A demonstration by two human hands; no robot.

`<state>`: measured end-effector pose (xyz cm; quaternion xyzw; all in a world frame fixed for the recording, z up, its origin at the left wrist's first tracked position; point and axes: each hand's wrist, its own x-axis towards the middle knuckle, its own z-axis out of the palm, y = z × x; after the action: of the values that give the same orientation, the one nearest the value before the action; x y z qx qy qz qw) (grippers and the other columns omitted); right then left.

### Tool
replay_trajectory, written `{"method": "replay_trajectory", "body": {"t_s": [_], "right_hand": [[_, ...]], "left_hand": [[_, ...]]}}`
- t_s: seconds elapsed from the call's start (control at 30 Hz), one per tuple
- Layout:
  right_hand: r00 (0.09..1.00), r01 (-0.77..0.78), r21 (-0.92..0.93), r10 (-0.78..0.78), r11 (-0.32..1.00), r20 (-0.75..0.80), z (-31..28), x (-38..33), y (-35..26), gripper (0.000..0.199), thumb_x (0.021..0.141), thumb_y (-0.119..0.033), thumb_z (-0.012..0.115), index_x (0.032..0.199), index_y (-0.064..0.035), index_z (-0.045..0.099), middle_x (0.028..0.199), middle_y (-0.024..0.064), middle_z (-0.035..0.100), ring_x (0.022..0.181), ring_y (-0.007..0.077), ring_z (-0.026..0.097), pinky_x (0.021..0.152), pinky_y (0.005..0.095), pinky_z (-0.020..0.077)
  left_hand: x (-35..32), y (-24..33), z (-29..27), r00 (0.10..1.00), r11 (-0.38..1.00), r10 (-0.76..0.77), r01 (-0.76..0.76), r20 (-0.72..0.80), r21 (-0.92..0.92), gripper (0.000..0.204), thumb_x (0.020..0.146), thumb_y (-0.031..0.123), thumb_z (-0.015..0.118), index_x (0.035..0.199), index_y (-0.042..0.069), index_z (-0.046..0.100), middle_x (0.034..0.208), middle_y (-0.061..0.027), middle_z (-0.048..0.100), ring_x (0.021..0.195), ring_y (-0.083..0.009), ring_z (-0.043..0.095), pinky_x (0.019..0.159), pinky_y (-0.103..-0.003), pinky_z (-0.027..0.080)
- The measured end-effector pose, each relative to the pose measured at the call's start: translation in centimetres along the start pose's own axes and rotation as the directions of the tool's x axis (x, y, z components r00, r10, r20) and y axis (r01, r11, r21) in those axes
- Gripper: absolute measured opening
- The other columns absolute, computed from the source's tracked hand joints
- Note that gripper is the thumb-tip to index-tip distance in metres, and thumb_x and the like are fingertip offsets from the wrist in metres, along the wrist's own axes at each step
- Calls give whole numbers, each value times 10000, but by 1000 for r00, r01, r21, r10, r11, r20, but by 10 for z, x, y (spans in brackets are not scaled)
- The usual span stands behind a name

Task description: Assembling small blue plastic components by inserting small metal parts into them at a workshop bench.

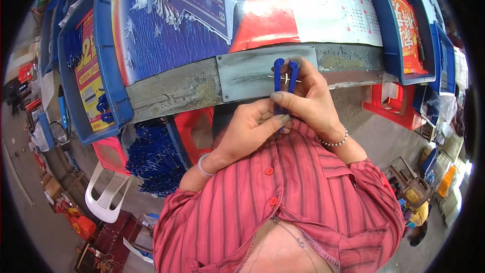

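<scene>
In front of my chest, at the near edge of the bench, I hold a blue two-armed plastic piece (278,76). Its two slim arms stand side by side with rounded upper ends. A small pale cross-shaped part (286,79) sits across them, its thin ends sticking out on both sides. My left hand (250,125) is closed around the lower end, thumb on top. Higher up, my right hand (310,98) grips it from the right with curled fingers, its thumb against the arms. Behind the piece lies a grey metal plate (242,73) fixed to the bench edge.
A blue tray (108,55) with some blue parts stands on the left. Another blue tray (393,35) is at the right. Many blue pieces (156,159) are heaped below the bench on the left. Red stools (391,114) and a white chair (108,197) stand around.
</scene>
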<state>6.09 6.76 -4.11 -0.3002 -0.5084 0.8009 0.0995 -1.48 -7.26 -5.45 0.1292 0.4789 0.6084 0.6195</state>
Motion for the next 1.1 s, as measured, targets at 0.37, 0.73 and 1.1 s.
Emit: {"method": "replay_trajectory", "body": {"t_s": [0.37, 0.73, 1.1], "right_hand": [[990, 143, -93, -143, 985, 0, -2, -3, 12, 185, 881, -172, 631, 812, -18, 556, 672, -39, 481, 637, 23, 421, 527, 214, 364], [997, -59, -56, 61, 997, 37, -12, -4, 14, 190, 919, -234, 593, 859, -55, 581, 704, -65, 502, 630, 16, 430, 552, 186, 355], [989, -144, 166, 145, 976, 7, -15, -7, 12, 204, 815, -111, 702, 936, -56, 548, 792, -34, 532, 702, 42, 480, 622, 191, 401]], "left_hand": [[-5, -5, 3, 1000, 1000, -11, 12, 25, -10, 146, 921, 62, 543, 1007, -51, 576, 905, -66, 651, 826, -103, 614, 741, -236, 494], [-9, -9, 4, 1000, 999, -26, 26, -2, 22, 146, 918, 55, 538, 1010, -49, 585, 897, -60, 650, 820, -102, 615, 734, -234, 496], [-8, -7, 7, 1000, 998, -17, 17, 0, 66, 158, 920, 63, 540, 1023, -46, 589, 893, -52, 647, 814, -96, 611, 735, -230, 490]]}}
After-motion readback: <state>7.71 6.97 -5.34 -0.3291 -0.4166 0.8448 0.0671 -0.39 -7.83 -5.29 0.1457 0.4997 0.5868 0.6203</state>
